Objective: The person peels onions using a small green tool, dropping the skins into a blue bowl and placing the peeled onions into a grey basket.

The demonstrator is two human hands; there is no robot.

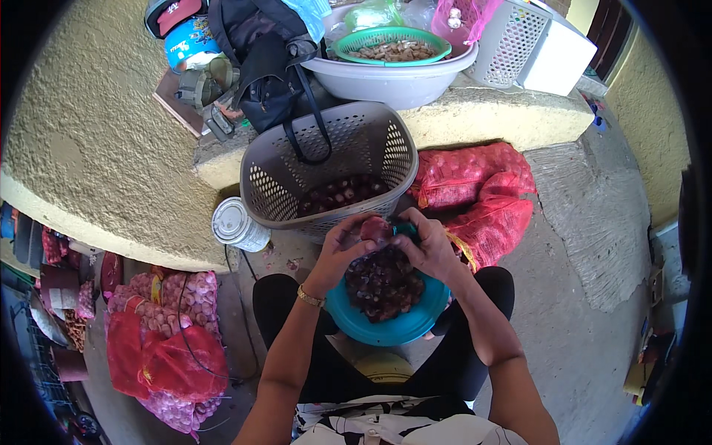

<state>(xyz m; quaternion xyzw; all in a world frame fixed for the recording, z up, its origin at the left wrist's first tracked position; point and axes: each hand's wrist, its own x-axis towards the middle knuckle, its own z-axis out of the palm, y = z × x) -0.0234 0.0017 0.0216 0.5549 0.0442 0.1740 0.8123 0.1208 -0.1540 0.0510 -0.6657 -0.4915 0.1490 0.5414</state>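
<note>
My left hand (343, 248) grips a red onion (375, 228) between thumb and fingers, just above a blue basin (409, 330). Closed around what looks like a small green-handled knife (403, 228), my right hand (432, 248) meets the onion from the right; the blade cannot be made out. Dark red onions and loose skins (382, 285) fill the middle of the basin, which sits between my knees. Right beyond my hands, a grey perforated basket (271, 156) leans slightly toward me with several dark red onions (345, 194) at its bottom.
Red mesh sacks (493, 219) lie to the right of the basket. A white lidded bucket (239, 225) stands at its left, with a mesh sack of garlic (167, 341) nearer me. On the ledge sit a black bag (271, 93) and a large tub (386, 85). A cable (247, 326) runs beside my left knee.
</note>
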